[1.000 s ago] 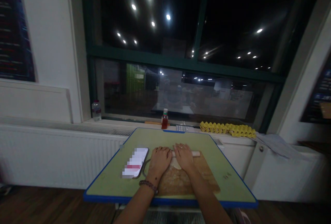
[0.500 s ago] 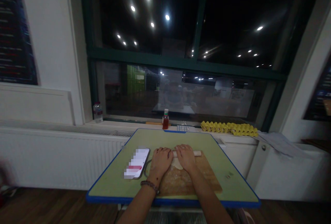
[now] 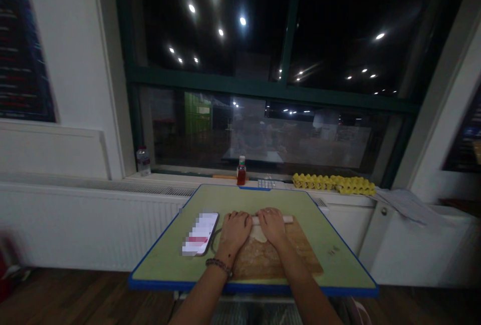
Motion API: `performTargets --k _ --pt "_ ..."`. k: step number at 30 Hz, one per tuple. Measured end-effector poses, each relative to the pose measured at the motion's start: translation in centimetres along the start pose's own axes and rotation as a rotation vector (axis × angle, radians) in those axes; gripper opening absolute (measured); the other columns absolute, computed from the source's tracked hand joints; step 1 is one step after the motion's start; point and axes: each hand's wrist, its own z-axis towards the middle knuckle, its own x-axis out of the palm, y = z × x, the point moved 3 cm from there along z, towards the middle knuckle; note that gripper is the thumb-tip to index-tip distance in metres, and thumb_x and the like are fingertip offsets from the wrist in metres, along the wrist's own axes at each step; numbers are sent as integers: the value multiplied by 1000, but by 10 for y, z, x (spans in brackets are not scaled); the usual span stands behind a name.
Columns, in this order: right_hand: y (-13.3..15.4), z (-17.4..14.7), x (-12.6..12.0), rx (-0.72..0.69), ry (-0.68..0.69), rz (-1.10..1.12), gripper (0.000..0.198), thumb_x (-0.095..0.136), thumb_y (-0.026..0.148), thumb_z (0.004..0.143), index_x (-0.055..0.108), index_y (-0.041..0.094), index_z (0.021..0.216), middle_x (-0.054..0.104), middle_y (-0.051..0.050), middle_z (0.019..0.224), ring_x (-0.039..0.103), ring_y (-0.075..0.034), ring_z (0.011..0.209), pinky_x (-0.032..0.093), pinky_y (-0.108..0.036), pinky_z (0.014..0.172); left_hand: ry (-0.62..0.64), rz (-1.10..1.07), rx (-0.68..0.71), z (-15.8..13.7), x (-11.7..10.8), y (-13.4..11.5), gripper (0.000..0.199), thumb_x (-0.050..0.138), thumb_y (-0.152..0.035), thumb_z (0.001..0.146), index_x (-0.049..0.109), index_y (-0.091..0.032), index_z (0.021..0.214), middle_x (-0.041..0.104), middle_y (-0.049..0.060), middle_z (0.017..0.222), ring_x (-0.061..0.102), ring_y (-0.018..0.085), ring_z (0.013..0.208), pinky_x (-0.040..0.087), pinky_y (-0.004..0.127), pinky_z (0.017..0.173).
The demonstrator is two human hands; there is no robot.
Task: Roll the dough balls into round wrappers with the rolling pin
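Observation:
A light wooden rolling pin (image 3: 287, 220) lies crosswise near the far side of a wooden cutting board (image 3: 259, 263). My left hand (image 3: 235, 231) is closed over the pin's left part, palm down, with a beaded bracelet on the wrist. Farther right, my right hand (image 3: 272, 226) curls over the pin from above, and the pin's right end sticks out past it. Between the hands a pale piece of dough (image 3: 258, 235) shows on the board, its far part hidden by the pin and fingers. Flour marks the board's near half.
A lit phone (image 3: 201, 233) lies left of the board on the green, blue-edged table (image 3: 165, 265). On the sill behind stand a sauce bottle (image 3: 241, 172), a plastic bottle (image 3: 143, 161) and yellow egg trays (image 3: 334, 184). A white radiator (image 3: 86, 227) runs under the window.
The view has tipped slightly, so most things sit a little higher in it. Both hands stay on the rolling pin, with little visible movement over the board.

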Motion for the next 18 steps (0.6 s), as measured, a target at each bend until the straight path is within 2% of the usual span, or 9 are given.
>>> performTargets --k 18 --pt "0 0 1 4 24 -80 39 32 25 99 69 19 91 72 -7 97 59 -20 97 31 -33 89 -2 -17 6 0 3 1 36 33 -27 96 68 -20 93 71 6 102 59 23 99 35 39 88"
